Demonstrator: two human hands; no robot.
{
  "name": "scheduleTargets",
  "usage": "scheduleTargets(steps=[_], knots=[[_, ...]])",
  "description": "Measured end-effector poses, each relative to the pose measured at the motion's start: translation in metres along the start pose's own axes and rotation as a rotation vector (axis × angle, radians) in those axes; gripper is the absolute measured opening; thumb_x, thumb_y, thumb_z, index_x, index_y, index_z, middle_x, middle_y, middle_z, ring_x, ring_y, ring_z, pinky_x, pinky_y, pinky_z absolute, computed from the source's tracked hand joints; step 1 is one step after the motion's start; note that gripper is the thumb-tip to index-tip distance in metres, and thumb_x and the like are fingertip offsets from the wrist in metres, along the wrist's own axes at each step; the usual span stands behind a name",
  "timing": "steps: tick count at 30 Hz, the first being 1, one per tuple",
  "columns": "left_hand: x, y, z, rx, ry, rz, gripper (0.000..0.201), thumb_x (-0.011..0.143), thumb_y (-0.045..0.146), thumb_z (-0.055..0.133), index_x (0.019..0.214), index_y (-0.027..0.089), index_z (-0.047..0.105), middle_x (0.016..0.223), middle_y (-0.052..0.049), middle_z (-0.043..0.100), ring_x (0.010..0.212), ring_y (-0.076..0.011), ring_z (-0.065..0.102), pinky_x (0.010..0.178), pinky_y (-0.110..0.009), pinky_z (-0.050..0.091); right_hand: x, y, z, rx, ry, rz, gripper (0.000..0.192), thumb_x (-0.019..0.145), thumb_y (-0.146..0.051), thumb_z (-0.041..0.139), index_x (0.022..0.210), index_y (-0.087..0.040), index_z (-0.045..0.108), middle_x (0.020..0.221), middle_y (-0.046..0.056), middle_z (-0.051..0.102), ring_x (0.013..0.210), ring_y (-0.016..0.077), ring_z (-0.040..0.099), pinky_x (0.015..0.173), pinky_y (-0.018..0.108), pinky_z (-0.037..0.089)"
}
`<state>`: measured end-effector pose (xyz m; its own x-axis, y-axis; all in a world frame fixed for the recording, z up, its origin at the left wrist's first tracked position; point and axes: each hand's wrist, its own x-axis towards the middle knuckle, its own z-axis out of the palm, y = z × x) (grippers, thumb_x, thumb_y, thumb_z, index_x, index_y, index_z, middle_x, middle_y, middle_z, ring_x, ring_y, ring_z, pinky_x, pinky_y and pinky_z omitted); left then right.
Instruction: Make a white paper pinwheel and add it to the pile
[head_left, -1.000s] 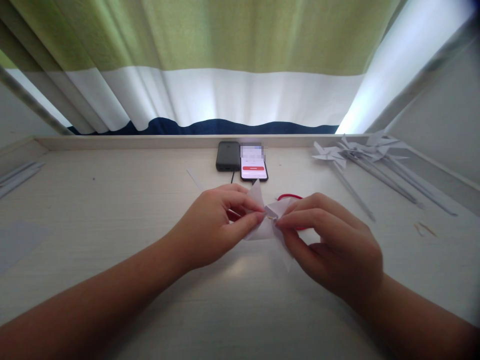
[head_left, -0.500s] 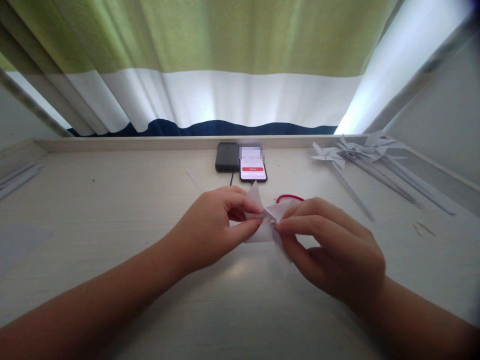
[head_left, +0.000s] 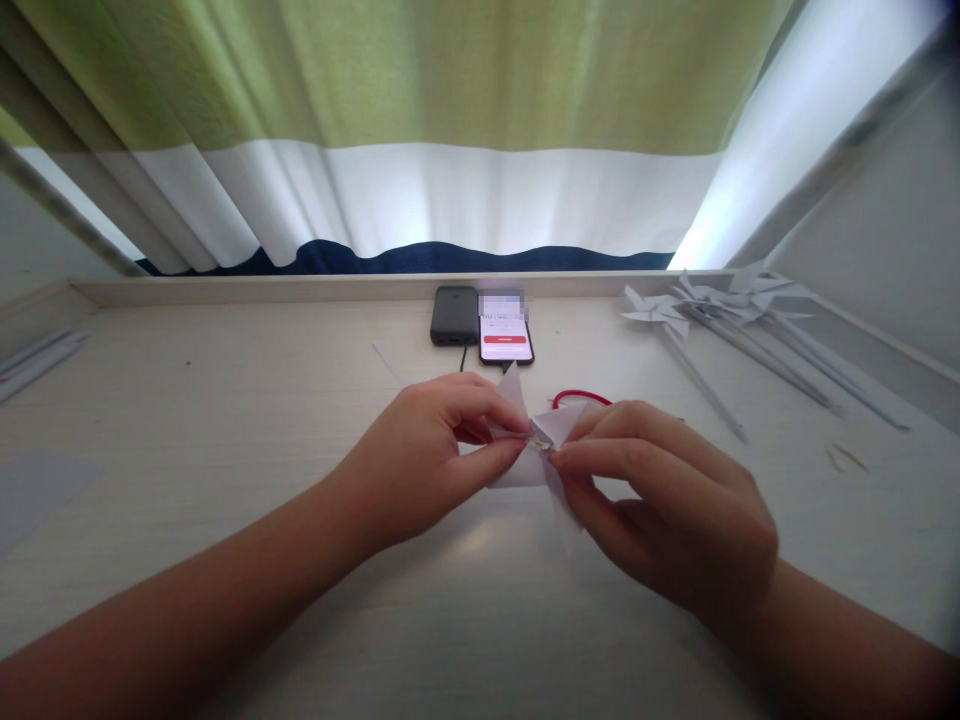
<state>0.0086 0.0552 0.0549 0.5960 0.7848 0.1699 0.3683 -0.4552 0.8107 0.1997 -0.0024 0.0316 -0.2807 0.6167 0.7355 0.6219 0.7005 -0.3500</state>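
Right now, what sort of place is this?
Probably a home desk by a window: a striped curtain hangs behind the table, a phone lies charging, and finished paper pinwheels lie aside.

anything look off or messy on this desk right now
Nothing stands out. Both hands, left hand and right hand, pinch a white paper pinwheel at its centre. Finished pinwheels lie loosely fanned at far right, and a phone sits beside a power bank. A red loop lies half hidden behind the paper.

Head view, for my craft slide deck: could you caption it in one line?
Both hands, left hand and right hand, pinch a white paper pinwheel over the table; finished pinwheels lie right.
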Motion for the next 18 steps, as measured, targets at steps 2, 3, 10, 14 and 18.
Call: scheduleTargets(steps=[2, 3, 10, 14, 18], knots=[[0.0005, -0.0004, -0.0009, 0.009, -0.013, -0.009, 0.014, 0.080, 0.021, 0.059, 0.088, 0.020, 0.070, 0.089, -0.003, 0.065, 0.075, -0.0124, 0.061, 0.069, -0.024, 0.054, -0.0003, 0.0007, 0.0002, -0.002, -0.001, -0.001, 0.017, 0.073, -0.003, 0.063, 0.082, -0.017, 0.066, 0.076, 0.006, 0.062, 0.071, 0.0175, 0.058, 0.062, 0.032, 0.051], [0.0007, -0.0006, -0.0012, 0.013, -0.025, -0.014, 0.015, 0.081, 0.022, 0.058, 0.089, 0.020, 0.070, 0.090, -0.003, 0.065, 0.076, -0.0126, 0.061, 0.070, -0.024, 0.054, -0.0004, 0.0012, 0.0003, -0.002, -0.003, 0.001, 0.017, 0.073, -0.003, 0.063, 0.083, -0.017, 0.066, 0.076, 0.006, 0.062, 0.071, 0.0175, 0.058, 0.063, 0.032, 0.051], [-0.0016, -0.0003, 0.0001, 0.054, -0.037, -0.030, 0.019, 0.084, 0.029, 0.054, 0.087, 0.021, 0.070, 0.099, -0.004, 0.060, 0.080, -0.0123, 0.060, 0.070, -0.025, 0.055, 0.0004, 0.0054, 0.0011, 0.002, -0.018, 0.005, 0.016, 0.073, -0.002, 0.062, 0.082, -0.015, 0.065, 0.077, 0.007, 0.061, 0.072, 0.0172, 0.057, 0.064, 0.033, 0.050], [-0.0023, 0.0002, 0.0012, 0.073, -0.021, -0.011, 0.019, 0.085, 0.028, 0.054, 0.086, 0.020, 0.071, 0.098, -0.005, 0.059, 0.080, -0.0126, 0.059, 0.071, -0.025, 0.055, 0.0005, 0.0064, 0.0018, -0.017, -0.042, 0.002, 0.015, 0.075, -0.004, 0.060, 0.085, -0.015, 0.065, 0.078, 0.006, 0.061, 0.072, 0.0166, 0.056, 0.065, 0.032, 0.050], [-0.0021, 0.0000, 0.0014, 0.101, 0.023, 0.006, 0.017, 0.085, 0.028, 0.055, 0.087, 0.021, 0.070, 0.100, -0.005, 0.060, 0.083, -0.0141, 0.058, 0.072, -0.027, 0.055, -0.0002, 0.0067, 0.0021, -0.009, -0.023, -0.007, 0.016, 0.075, -0.003, 0.060, 0.085, -0.015, 0.065, 0.077, 0.006, 0.060, 0.070, 0.0164, 0.056, 0.064, 0.032, 0.050]])
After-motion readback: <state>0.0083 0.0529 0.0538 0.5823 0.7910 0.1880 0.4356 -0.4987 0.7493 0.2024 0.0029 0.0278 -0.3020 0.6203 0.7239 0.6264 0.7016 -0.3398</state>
